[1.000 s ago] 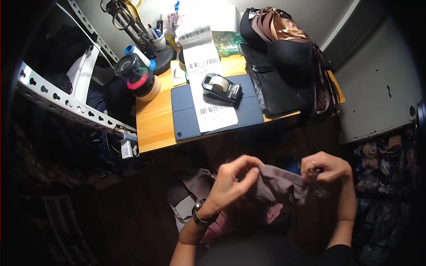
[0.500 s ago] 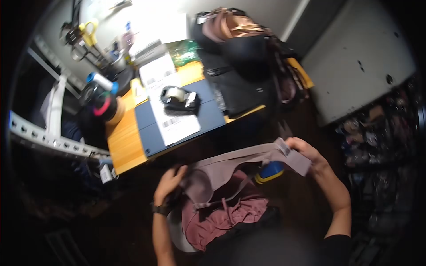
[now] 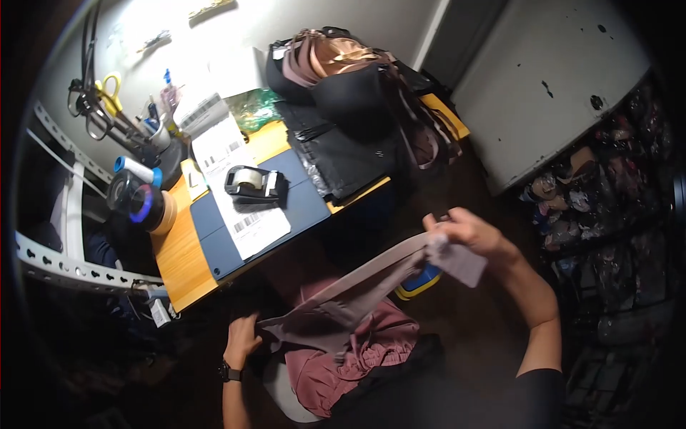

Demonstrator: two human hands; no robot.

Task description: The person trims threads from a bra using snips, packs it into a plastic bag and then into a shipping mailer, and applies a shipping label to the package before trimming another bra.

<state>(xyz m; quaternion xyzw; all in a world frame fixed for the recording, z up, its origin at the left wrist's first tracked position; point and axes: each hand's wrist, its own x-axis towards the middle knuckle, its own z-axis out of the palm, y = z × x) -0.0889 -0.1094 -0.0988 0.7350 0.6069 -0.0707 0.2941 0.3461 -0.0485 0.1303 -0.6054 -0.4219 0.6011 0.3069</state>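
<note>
The step in hand looks to be drawing out a mauve bra [image 3: 343, 293], which slants across the view from 7 o'clock towards 3 o'clock, between the person's two hands. The left hand [image 3: 243, 339], at 7 o'clock, has its fingers bent in towards its end of the bra and seems to pinch the edge, though how tightly they close I cannot tell. The right hand [image 3: 468, 232], at 3 o'clock, has its fingers curled and nearly closed on the other end, where a pale tag [image 3: 464, 266] hangs just below them. The middle of the bra hangs over pink cloth [image 3: 314, 379] at the lap, at 6 to 7 o'clock, and a blue and yellow thing [image 3: 420, 286] shows beneath the tagged end.

The next move, as I judge it, calls for a sure hold at both ends and enough lift to keep the bra from catching on the pink cloth. The table [image 3: 179, 279] lies towards 10 o'clock, with a tape dispenser [image 3: 250, 184] on the printed labels [image 3: 261, 229], and a pile of bras [image 3: 350, 93] near 12 o'clock
</note>
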